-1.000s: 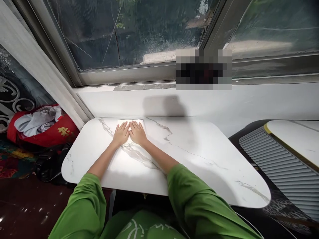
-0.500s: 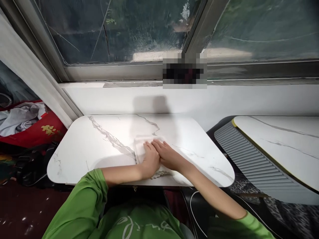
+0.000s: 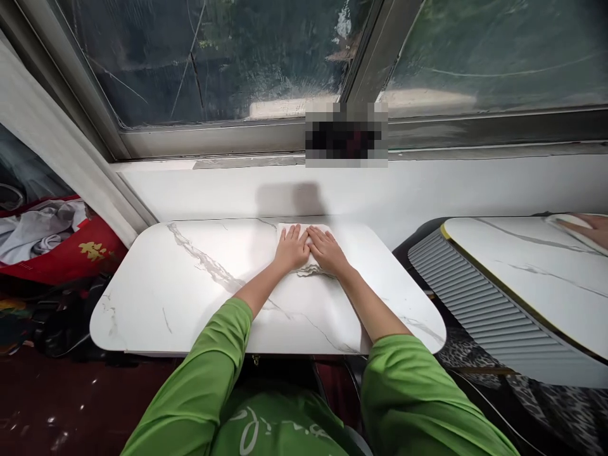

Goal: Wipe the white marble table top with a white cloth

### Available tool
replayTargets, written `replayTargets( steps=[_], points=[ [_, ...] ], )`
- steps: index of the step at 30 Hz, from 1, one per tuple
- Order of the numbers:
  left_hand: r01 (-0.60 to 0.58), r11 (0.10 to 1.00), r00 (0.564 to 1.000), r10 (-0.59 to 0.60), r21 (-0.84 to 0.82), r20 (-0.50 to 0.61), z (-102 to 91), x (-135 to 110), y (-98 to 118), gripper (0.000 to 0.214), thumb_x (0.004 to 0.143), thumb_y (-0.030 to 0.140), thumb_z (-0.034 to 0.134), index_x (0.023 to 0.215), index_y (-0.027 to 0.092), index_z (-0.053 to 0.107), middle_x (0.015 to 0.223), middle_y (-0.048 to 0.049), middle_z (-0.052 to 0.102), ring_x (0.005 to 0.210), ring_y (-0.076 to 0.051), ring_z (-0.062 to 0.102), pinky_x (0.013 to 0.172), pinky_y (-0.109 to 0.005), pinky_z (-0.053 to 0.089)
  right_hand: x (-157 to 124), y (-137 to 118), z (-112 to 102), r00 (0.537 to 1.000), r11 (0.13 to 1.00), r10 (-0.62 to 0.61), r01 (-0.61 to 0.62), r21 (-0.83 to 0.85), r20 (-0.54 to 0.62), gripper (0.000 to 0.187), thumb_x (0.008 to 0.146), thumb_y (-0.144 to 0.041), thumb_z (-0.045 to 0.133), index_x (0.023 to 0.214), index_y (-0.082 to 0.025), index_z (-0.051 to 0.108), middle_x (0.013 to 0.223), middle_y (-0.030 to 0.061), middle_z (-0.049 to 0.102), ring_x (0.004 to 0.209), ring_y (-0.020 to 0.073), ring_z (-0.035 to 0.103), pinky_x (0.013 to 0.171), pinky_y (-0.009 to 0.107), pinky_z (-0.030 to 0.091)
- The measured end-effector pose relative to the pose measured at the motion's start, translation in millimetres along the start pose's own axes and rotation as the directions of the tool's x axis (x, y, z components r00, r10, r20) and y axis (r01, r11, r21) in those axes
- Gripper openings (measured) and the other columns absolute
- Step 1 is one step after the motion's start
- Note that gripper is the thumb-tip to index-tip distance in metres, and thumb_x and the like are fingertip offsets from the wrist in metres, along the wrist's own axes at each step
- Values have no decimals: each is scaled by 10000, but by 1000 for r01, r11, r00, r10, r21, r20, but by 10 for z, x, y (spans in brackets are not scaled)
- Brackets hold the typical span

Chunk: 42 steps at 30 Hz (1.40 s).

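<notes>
Presses left hand and right hand palm-down, side by side, thumbs nearly touching, onto white cloth. Both hands open and flat, fingers stretched toward the far side, gripping nothing. Looks like palm weight pinning the cloth down, not a pinch. Cloth at far edge of white marbled surface, a bit right of middle, just beside white wall under window. Far corners of cloth peeking out past the fingertips. Near edge rumpled under the heels of the hands, probably bunched by that downward push. Reaches with both arms nearly straight, green sleeves ending at mid-forearm, owing to the cloth's far position. Hands set close together, likely to cover most of the cloth at once and stop it sliding on the smooth top. Left of the surface, low down: red bag with grey fabric heaped on top. Dark items nearer, can't tell what. Right: second marbled surface, yellow-rimmed, above grey ribbed panel, well apart from the cloth. At its far right edge, another person's hand on a pale cloth-like thing, cropped by the frame, detail unclear.
</notes>
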<state>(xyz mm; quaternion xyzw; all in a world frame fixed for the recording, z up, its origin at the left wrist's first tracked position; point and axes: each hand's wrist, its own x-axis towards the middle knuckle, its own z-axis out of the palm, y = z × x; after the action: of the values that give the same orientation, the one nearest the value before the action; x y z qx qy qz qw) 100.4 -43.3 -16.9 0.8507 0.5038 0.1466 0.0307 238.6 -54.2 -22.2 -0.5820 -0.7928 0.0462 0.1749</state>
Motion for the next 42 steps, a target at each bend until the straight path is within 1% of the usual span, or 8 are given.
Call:
replayTargets(
  steps=[7,12,16,19,25,30,35,42],
  points=[
    [-12,999,999,10,40,45,-25,-484,432,536,961,314,307,1435,63,327,1524,-190,250,1421,-315,197,1140,-556,134,-626,133,-24,995,995,-102,102,-6,1,549,943,-307,223,1443,-111,336,1499,134,350,1408,223,272,1140,494,223],
    [-243,964,968,234,106,86,25,-815,914,592,959,358,289,1433,5,298,1508,-241,250,1406,-381,192,1096,-606,173,-1238,374,-239,1000,997,-17,15,76,18,526,922,-366,305,1395,-161,414,1441,141,442,1374,266,338,1110,539,281],
    [-289,951,957,283,112,62,144,-783,1284,637,937,398,315,1418,-19,326,1492,-256,277,1390,-403,216,1088,-615,169,-1466,644,-341,990,988,135,-137,77,29,478,885,-332,329,1307,-199,508,1356,124,542,1313,308,430,1071,580,327],
    [-268,958,963,268,99,13,259,-559,1441,625,928,376,332,1411,-20,342,1480,-254,306,1380,-400,238,1081,-628,164,-1419,846,-324,986,989,144,-140,55,-85,489,877,-279,285,1308,-180,494,1369,122,528,1325,285,420,1100,574,285],
    [-272,962,962,271,-21,-33,389,61,1268,550,921,313,382,1391,26,400,1471,-223,345,1369,-347,290,1105,-574,191,-887,1019,-277,954,974,223,-224,15,-201,465,842,-260,298,1215,-165,559,1308,124,579,1249,271,501,1102,544,291],
    [-211,974,973,217,-76,79,352,270,983,562,941,318,363,1436,54,331,1511,-190,286,1406,-298,241,1145,-524,119,-522,832,-226,949,968,250,-250,22,-190,464,830,-237,296,1206,-141,551,1327,143,559,1276,256,470,1110,514,270],
    [-212,976,971,217,-56,96,192,-25,774,534,970,320,316,1459,107,294,1527,-154,268,1418,-270,220,1153,-501,100,-628,440,-94,926,959,282,-270,81,-251,470,836,-208,281,1224,-132,535,1335,150,547,1317,247,421,1122,513,228],
    [-281,959,957,282,-32,64,-157,-961,572,566,962,345,331,1452,66,284,1523,-200,246,1427,-312,173,1142,-529,96,-1174,-338,-25,963,981,191,-191,19,-189,523,895,-261,253,1293,-28,499,1339,202,532,1334,283,402,1128,522,237]
  ],
)
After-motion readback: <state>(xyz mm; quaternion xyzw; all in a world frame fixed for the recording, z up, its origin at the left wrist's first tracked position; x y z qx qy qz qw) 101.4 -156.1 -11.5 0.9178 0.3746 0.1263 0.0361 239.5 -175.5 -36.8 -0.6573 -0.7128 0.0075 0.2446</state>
